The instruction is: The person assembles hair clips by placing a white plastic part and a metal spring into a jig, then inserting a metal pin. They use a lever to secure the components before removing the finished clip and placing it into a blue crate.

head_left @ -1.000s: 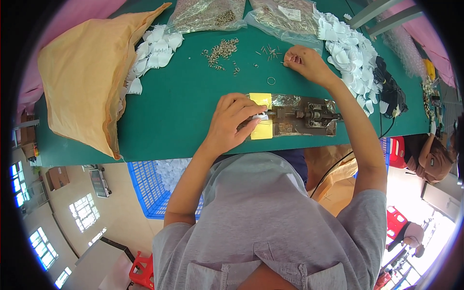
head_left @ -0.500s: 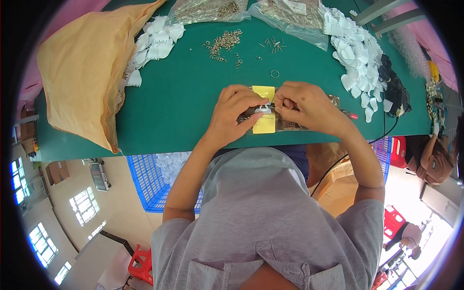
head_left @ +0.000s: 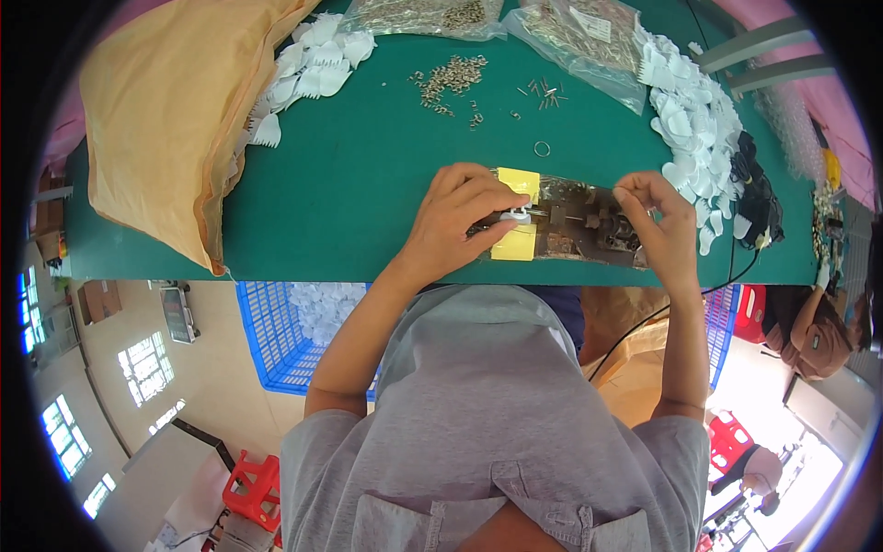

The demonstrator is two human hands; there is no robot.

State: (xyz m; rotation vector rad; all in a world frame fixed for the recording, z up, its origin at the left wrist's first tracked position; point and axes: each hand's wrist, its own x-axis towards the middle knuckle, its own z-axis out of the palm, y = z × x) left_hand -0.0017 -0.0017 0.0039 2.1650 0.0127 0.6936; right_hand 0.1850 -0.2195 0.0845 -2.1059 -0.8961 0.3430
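Note:
My left hand (head_left: pixel 455 216) pinches a small white plastic piece (head_left: pixel 518 218) at the left end of a dark metal jig (head_left: pixel 566 235). Thin metal rods of the jig point at this piece. Yellow sheeting (head_left: pixel 513 247) covers that end of the jig, around the piece. At the other end, beside the blocky mechanism (head_left: pixel 614 230), my right hand (head_left: pixel 667 225) has its thumb and forefinger pressed together. What these fingers hold, if anything, is hidden.
Beyond the jig lie a metal ring (head_left: pixel 542 148), loose pins (head_left: pixel 549 93) and a heap of small metal clips (head_left: pixel 451 81). White comb-edged pieces (head_left: pixel 694 124) pile at right, near a black cable (head_left: pixel 756 189). A tan sack (head_left: pixel 161 129) stands left; a blue basket (head_left: pixel 276 340) sits below the table edge.
My right hand has left the white piece and moved right to the jig's far end, uncovering the rods and mechanism. My left hand keeps its pinch. The whole view has shifted slightly.

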